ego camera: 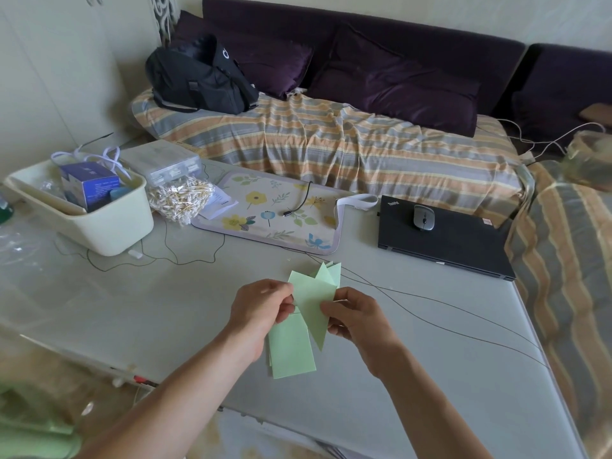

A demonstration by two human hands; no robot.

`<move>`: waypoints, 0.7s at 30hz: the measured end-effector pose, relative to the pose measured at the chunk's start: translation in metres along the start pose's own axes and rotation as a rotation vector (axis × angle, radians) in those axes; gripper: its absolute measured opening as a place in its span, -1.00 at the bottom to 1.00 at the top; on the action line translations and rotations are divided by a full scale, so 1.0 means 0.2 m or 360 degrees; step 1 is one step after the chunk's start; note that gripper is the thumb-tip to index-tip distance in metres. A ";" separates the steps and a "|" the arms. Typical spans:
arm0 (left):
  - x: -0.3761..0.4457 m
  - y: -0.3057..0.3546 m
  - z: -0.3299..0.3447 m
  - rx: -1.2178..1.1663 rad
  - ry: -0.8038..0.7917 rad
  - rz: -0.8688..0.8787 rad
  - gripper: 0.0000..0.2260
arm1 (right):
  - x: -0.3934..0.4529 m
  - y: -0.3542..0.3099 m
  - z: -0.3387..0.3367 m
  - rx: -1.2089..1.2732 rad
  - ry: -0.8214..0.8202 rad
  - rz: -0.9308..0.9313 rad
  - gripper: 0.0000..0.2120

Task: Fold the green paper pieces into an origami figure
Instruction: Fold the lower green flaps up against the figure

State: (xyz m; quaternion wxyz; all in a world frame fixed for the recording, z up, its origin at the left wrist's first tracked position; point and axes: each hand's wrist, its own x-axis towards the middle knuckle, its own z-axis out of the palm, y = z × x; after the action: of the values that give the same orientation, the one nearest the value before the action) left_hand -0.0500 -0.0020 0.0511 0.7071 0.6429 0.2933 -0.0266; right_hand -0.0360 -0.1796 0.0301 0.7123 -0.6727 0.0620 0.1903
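- Nearest my view, two bare forearms reach in from the bottom edge, and the two hands meet over the near middle of the worktop [139, 319], a pale grey, glossy slab.
- My left hand [261, 308] has its fingers curled, thumb and fingertips pinching the left edge of the green paper pieces [309, 303].
- My right hand [356, 316] is curled too, pinching the right edge of the same paper.
- The paper is thin, matte, light green, with crisp creases: pointed tips fan upward above the hands, one long sharp point hangs down between them, and a flat rectangular piece [291, 351] sits lower, under the left wrist. I cannot tell how many separate sheets there are, nor whether the rectangle rests on the worktop.
- Thin dark wires [430, 319] curve across the worktop to the right of the paper.
- Farther back sits one closed black laptop [447, 243] with one grey mouse [424, 217] on its lid.
- One floral mat [275, 213] with rounded corners lies left of the laptop.
- One cream plastic tub [99, 226] holds a blue box, and a clear bag of cotton swabs [178, 200] lies touching it.
- Beyond, a striped sheet covers a sofa [331, 144] carrying one black bag [202, 79].
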 end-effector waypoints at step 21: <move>-0.02 0.00 -0.01 -0.0076 -0.0195 -0.0057 -0.92 | -0.03 -0.02 0.03 0.0078 -0.0092 -0.0077 -0.83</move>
State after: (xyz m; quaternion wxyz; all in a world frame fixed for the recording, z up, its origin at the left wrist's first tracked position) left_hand -0.0529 -0.0019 0.0530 0.7382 0.6177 0.2615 -0.0716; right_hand -0.0412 -0.1745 0.0372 0.7345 -0.6506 0.0299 0.1907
